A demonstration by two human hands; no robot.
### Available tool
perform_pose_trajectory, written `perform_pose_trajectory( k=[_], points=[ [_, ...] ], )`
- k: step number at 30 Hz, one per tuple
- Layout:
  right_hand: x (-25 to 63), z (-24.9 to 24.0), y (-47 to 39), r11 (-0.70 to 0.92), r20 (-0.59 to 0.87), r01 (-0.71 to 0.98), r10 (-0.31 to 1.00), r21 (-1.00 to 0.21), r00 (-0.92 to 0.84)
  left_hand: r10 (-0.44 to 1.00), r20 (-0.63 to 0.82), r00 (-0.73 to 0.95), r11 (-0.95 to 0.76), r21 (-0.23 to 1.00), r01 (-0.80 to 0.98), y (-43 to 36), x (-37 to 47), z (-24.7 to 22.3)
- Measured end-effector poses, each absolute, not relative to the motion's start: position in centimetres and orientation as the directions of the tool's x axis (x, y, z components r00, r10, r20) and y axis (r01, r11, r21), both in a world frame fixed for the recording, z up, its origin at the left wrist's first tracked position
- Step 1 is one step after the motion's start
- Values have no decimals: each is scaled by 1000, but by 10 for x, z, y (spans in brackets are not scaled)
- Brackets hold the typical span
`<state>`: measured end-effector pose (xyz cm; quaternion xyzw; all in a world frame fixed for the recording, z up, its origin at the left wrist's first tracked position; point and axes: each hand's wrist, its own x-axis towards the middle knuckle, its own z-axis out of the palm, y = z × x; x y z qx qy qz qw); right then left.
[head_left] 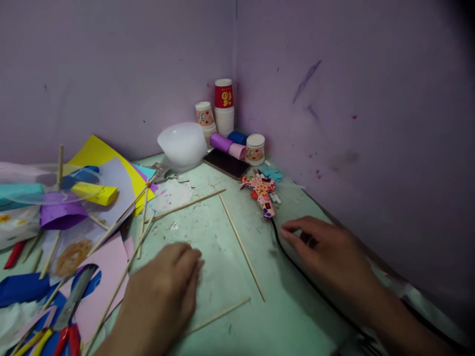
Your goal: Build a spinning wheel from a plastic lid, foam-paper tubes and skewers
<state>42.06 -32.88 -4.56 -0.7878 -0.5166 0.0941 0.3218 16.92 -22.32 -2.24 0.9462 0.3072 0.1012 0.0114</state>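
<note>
My left hand [166, 287] is over the near middle of the green table [208, 232], fingers curled together; whether something small is between them is hidden. A thin wooden stick [222, 314] lies by its lower right side. To the right, my right hand [315, 244] hovers beside the black cord [297, 264], thumb and index fingertips close together with nothing visible in them. The cord runs to a red-patterned glue gun [262, 194] lying just beyond that hand. Between my hands another stick [243, 247] lies slantwise, and one more stick [189, 203] is farther back.
Coloured paper [92, 153], scissors [72, 306], paper rolls and sticks crowd the left side. At the back corner are a white bowl [183, 144], stacked paper cups [224, 106], a phone [227, 163] and a single cup [255, 150]. Walls border the table behind and right.
</note>
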Motion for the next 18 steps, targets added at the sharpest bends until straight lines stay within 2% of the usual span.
perform_pose_trajectory(
  k=[4, 7, 12, 15, 18],
  points=[
    [449, -40, -292, -434, 27, 745, 856, -506, 517, 752, 35, 658, -659, 25, 752, -155, 216, -14],
    [452, -42, -268, -482, -98, 750, 863, -453, 495, 775, -7, 632, -632, 0, 775, -121, 246, -26],
    [439, -47, -244, -550, -105, 768, 829, -328, 549, 750, -25, 661, -659, 55, 750, -101, 260, -52],
    [440, -52, -239, -582, -116, 704, 797, -407, 592, 742, -15, 670, -667, 82, 740, -99, 259, -60],
    [446, -57, -241, -611, -256, 465, 741, -640, 621, 752, 1, 659, -656, 107, 748, -98, 256, -60]
  ],
)
